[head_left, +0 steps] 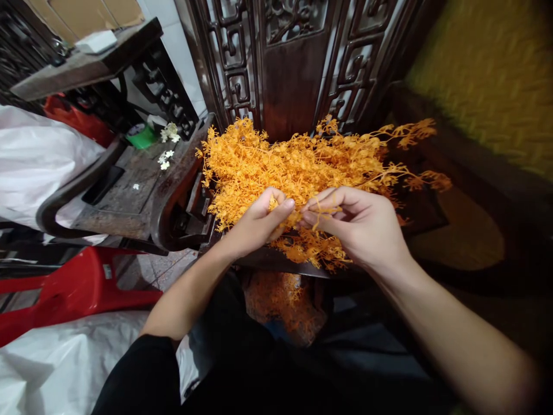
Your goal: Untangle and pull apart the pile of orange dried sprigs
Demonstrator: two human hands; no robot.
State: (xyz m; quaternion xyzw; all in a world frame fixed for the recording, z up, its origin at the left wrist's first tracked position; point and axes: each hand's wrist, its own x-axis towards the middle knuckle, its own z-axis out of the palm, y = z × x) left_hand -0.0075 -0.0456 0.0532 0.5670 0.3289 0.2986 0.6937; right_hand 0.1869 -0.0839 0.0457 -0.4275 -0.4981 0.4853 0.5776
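A large heap of orange branching plastic-like sprigs (276,167) lies on a dark wooden chair, against its carved back. Over the heap's front edge, my left hand (263,221) is closed, with a bit of orange showing between thumb and fingers. Close beside it on the right, my right hand (363,222) pinches a thin orange sprig (322,212) between thumb and fingertips. The fingertips of both hands almost meet.
Left of the heap, a wooden armchair seat (125,199) bears green tape (141,136), small pale flowers (165,159) and a dark flat object (102,185). A red plastic stool (86,282) and white sacks (38,155) are farther left. More orange bits (285,300) lie below.
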